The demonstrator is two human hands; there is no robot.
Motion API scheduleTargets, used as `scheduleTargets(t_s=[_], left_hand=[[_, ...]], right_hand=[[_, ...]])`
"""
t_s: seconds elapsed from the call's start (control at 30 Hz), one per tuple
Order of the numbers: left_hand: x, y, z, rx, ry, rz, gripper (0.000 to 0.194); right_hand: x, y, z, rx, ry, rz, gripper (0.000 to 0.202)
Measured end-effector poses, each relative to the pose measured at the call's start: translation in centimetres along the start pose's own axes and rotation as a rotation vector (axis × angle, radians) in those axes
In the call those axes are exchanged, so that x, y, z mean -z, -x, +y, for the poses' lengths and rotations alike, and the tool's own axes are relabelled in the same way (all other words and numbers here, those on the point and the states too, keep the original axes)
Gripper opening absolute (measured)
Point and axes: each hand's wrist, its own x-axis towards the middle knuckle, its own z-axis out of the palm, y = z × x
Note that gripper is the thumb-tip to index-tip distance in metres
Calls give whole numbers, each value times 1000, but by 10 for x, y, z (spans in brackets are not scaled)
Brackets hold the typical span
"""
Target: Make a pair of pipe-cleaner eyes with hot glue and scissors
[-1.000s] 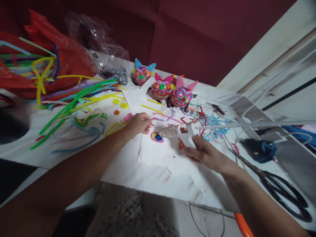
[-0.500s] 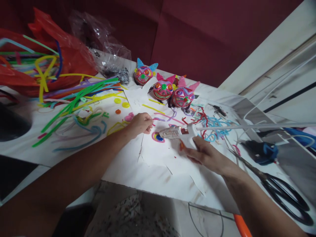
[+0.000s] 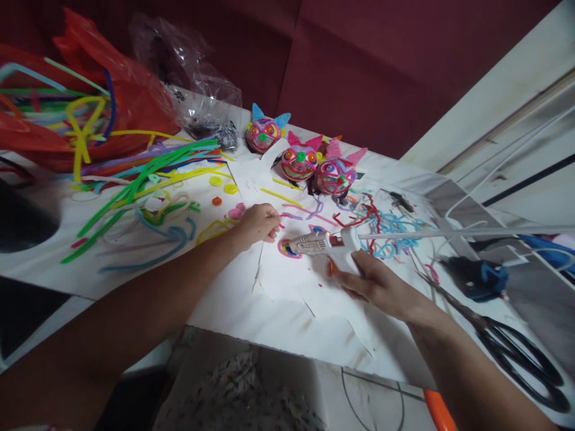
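Note:
My right hand (image 3: 377,282) is wrapped round a white hot glue gun (image 3: 348,254), and a clear glue stick (image 3: 453,231) sticks out of its back. The gun's nozzle is at a small ring of coloured pipe cleaner (image 3: 284,248), pink outside with yellow and blue inside, on white paper (image 3: 287,278). The nozzle hides part of the ring. Just left of it, my left hand (image 3: 259,225) is closed with its fingertips together. A purple-pink pipe cleaner strand (image 3: 291,216) begins at those fingertips; whether they hold it I cannot tell.
Three decorated balls with faces and ears (image 3: 300,163) stand at the back. Pipe cleaners (image 3: 135,185) lie at left by a red plastic bag (image 3: 148,102). Blue and red scraps (image 3: 390,224) lie behind the gun. Large black scissors (image 3: 485,326) rest at right.
The view has shifted slightly. Both hands keep nearly the same place, and the glue gun's nozzle has moved slightly left over the coloured ring.

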Motion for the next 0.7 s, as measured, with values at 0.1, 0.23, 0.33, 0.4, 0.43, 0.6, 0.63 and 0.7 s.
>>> scheduleTargets(t_s=[0.1,0.23,0.33,0.4,0.43,0.6,0.63,0.7], left_hand=[[-1,1,0,2,-5,0,16],[-2,1,1,4,-13,5,15],[-1,1,1,3,-13,5,16],[-1,2,1,0,-14,5,17],[-1,2,2,-2,-12,5,17],[-1,4,3,-1,1,13,16],[-1,4,3,1,1,15,16],[-1,4,3,3,0,14,15]], right_hand=[[1,2,-2,15,35,0,36],[2,5,-5,40,55,1,38],[3,7,-5,45,57,-11,37],[4,7,-4,48,54,-21,38],[4,7,-4,49,49,-24,39],[4,6,-7,41,23,-15,40],[3,5,-8,40,22,-11,39],[3,4,-8,40,19,-7,37]])
